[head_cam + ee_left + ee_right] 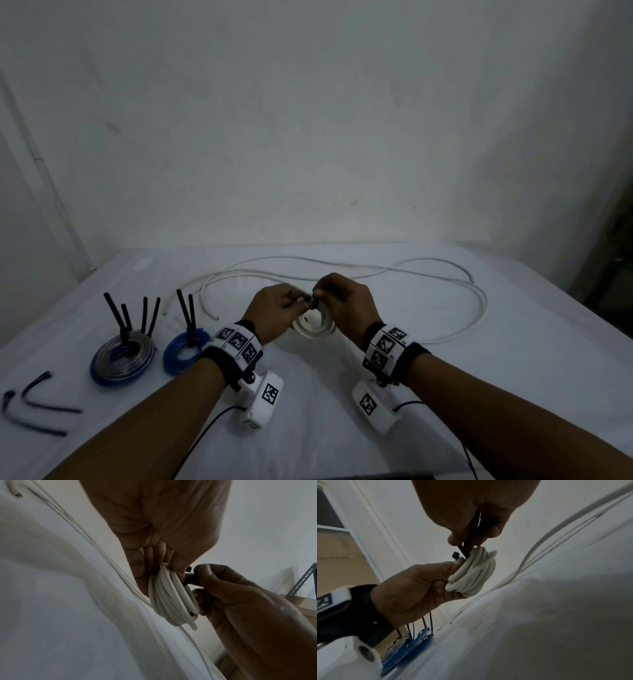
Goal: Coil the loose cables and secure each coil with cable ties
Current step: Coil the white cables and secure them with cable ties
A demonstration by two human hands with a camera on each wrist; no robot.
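A small white cable coil (pixel 314 327) hangs just above the white table, gripped at its top by my left hand (pixel 274 310). In the right wrist view the left thumb presses the head end of a black cable tie (pixel 456 556) against the white coil (pixel 472 573). My right hand (pixel 342 301) pinches the tie's tail (pixel 469 547) right above the coil. The left wrist view shows the coil (pixel 169 599) between both hands, the tie mostly hidden by fingers. More white cable (pixel 445 291) lies loose on the table behind.
Two tied coils lie left of my arms: a grey and blue one (pixel 121 358) and a blue one (pixel 185 349), black tie tails sticking up. Loose black cable ties (pixel 37 404) lie at the far left. A wall stands behind the table (pixel 513 359).
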